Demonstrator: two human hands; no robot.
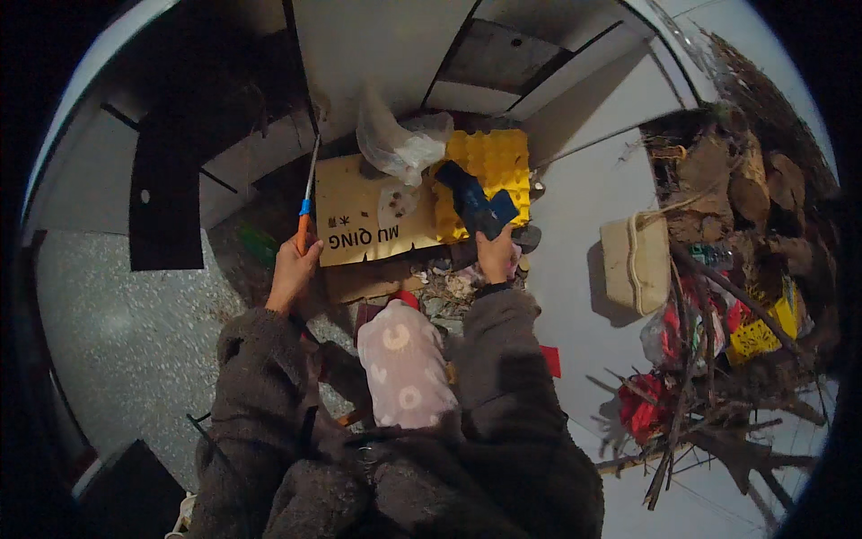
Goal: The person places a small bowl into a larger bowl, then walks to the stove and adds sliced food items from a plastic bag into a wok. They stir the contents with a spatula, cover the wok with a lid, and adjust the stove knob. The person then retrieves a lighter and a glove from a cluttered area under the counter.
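My left hand (292, 272) is closed round the orange handle of a thin metal tool (305, 212) with a blue collar; its shaft points up and away from me. My right hand (495, 255) grips the near end of a dark blue, crumpled item (470, 196), perhaps cloth or packaging. That item lies over a yellow egg tray (505, 156). Left of the tray is a flat piece of brown cardboard (346, 190) with dark printing. A clear plastic bag (395, 144) rests at the cardboard's far edge. Part of what my right fingers hold is hidden.
Scraps and litter (446, 292) lie below the cardboard. Pink patterned fabric (406, 364) is between my forearms. At right stand a cream plastic bin (635, 263), stacked logs (750, 193), and branches (718, 440) with red bags. White cabinet walls (382, 45) rise ahead.
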